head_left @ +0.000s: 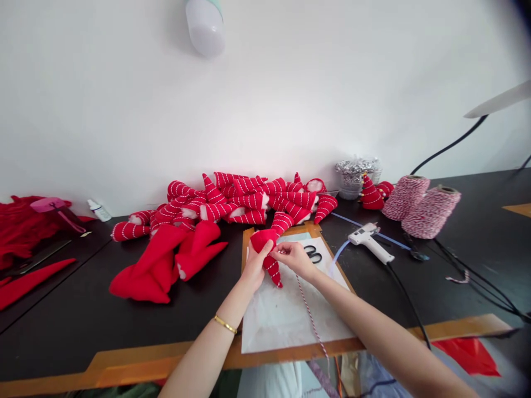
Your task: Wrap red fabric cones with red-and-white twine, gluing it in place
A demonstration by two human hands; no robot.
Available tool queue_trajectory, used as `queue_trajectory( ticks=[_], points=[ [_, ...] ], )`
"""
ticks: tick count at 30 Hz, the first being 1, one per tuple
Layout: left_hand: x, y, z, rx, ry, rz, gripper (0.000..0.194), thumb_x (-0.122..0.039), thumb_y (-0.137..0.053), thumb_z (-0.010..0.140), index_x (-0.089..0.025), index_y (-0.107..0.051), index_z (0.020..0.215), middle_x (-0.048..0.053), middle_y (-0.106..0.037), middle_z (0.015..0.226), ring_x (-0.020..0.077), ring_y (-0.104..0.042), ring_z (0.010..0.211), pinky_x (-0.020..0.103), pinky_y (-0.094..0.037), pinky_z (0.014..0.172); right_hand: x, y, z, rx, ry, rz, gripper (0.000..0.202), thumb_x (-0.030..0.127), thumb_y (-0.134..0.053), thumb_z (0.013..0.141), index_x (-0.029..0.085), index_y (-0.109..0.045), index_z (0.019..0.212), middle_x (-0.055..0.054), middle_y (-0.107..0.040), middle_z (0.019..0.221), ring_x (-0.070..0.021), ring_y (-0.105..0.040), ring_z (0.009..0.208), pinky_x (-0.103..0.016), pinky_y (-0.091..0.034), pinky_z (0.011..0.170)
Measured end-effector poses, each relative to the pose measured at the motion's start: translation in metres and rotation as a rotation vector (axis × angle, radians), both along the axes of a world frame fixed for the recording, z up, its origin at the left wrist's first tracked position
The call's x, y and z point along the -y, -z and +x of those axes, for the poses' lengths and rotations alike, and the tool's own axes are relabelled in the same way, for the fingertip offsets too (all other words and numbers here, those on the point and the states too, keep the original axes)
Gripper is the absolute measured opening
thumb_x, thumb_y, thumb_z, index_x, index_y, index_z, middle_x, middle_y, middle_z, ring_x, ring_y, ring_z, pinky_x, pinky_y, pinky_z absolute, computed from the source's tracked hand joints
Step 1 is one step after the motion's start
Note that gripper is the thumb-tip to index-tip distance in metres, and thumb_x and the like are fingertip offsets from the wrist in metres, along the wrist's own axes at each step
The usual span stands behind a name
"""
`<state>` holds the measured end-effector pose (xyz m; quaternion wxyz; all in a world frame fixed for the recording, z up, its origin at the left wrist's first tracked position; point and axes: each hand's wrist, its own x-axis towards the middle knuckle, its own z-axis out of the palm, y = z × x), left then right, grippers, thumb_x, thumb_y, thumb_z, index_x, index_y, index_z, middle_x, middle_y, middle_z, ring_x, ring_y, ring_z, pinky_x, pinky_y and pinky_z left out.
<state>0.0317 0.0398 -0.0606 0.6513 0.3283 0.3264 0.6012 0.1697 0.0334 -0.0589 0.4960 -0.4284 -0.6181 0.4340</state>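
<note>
My left hand (pixel 256 264) is closed around a red stuffed fabric cone (pixel 272 272) over the white sheet. White stitch-like bands of twine wind round the cone, and its tip points toward me. My right hand (pixel 295 257) pinches a red-and-white twine (pixel 307 307) against the cone's side. From the fingers the twine trails down across the sheet and over the table's front edge. Black-handled scissors (pixel 312 254) lie just beyond my right hand, partly hidden by it. Another striped cone (pixel 282 221) lies directly behind the held one.
A pile of striped cones (pixel 249 202) lines the wall. Plain red stuffed cones (pixel 145 271) lie left. On the right are a white glue gun (pixel 370 243) with its cord, two twine spools (pixel 433 213) and a tub of silver tinsel (pixel 357 176). The paper sheet (pixel 269 326) lies centrally.
</note>
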Motion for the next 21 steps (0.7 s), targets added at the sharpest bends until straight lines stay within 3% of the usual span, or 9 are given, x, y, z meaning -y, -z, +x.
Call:
queue_trajectory(
  ticks=[7, 13, 16, 21],
  points=[
    [-0.002, 0.003, -0.001, -0.063, -0.022, -0.048, 0.053, -0.038, -0.088, 0.067, -0.016, -0.065, 0.110, 0.009, -0.072, 0.101, 0.0195, -0.068, 0.087, 0.030, -0.054, 0.078, 0.001, -0.007, 0.005, -0.087, -0.091, -0.235, 0.038, 0.052, -0.078, 0.068, 0.017, -0.065, 0.070, 0.005, -0.049, 0.056, -0.0050, -0.029, 0.043, -0.023, -0.020, 0.040],
    [0.000, -0.003, -0.004, -0.042, 0.022, -0.136, 0.048, -0.044, -0.087, 0.066, -0.015, -0.067, 0.100, 0.003, -0.069, 0.075, 0.0132, -0.062, 0.059, 0.024, -0.050, 0.057, -0.002, -0.009, 0.010, -0.144, -0.075, -0.257, 0.042, 0.055, -0.081, 0.063, 0.017, -0.065, 0.072, 0.006, -0.049, 0.059, -0.0041, -0.029, 0.043, -0.022, -0.020, 0.039],
    [0.002, -0.007, -0.006, -0.029, 0.085, -0.228, 0.046, -0.055, -0.081, 0.069, -0.014, -0.066, 0.086, 0.002, -0.064, 0.062, 0.0122, -0.057, 0.048, 0.024, -0.046, 0.047, -0.002, -0.009, 0.012, -0.162, -0.075, -0.278, 0.043, 0.055, -0.082, 0.062, 0.016, -0.065, 0.071, 0.006, -0.049, 0.059, -0.0039, -0.028, 0.044, -0.022, -0.020, 0.040],
    [0.003, -0.012, -0.008, 0.057, 0.163, -0.273, 0.062, -0.072, -0.063, 0.076, -0.012, -0.068, 0.083, 0.005, -0.064, 0.060, 0.0140, -0.057, 0.047, 0.026, -0.047, 0.046, -0.002, -0.007, 0.012, -0.253, -0.140, -0.348, 0.045, 0.056, -0.083, 0.060, 0.017, -0.063, 0.071, 0.010, -0.035, 0.052, -0.0042, -0.019, 0.045, -0.023, -0.011, 0.042]
  ],
)
